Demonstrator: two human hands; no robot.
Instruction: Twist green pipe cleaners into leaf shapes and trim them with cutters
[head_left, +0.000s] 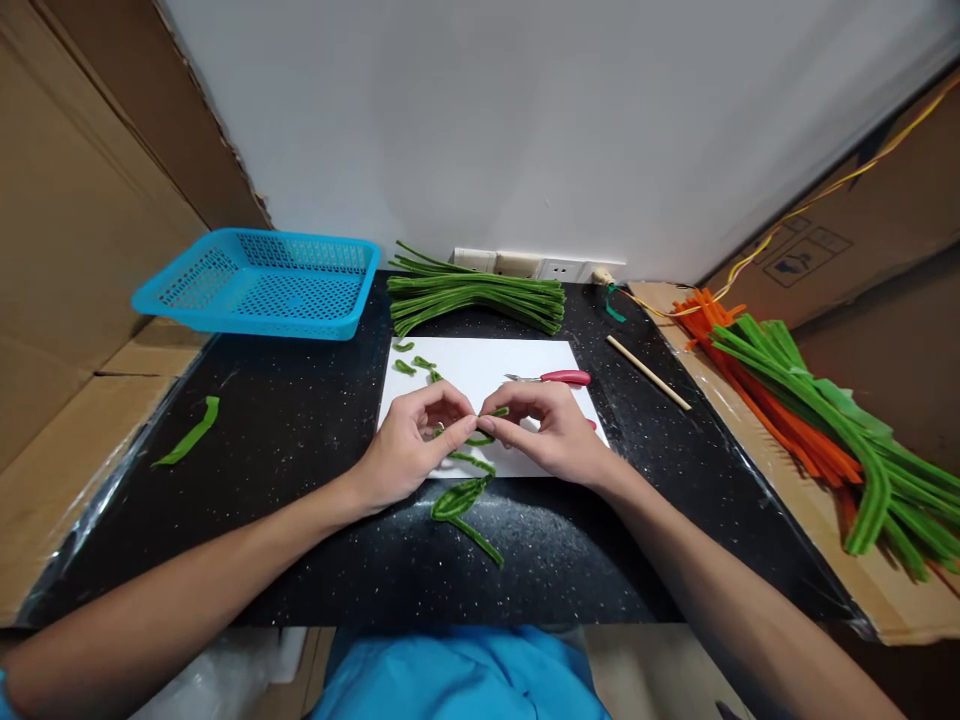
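Counter black, flecked white all over. Sheet plain white; tool red-handled, grey-tipped. Looped stem, near side: deep green — much like the far bundle. Right: brighter green stems over vivid orange stems. Left: basket bright blue, pierced in a regular lattice; strip light green. Stick pale tan — wall greyish white.

A black speckled tabletop carries a white sheet, a bundle of green fuzzy stems just behind the sheet and a blue basket to its left rear. A green strip lies well left of the sheet, a wooden stick right of it. A looped green stem extends past the sheet's front edge, over the dark surface.
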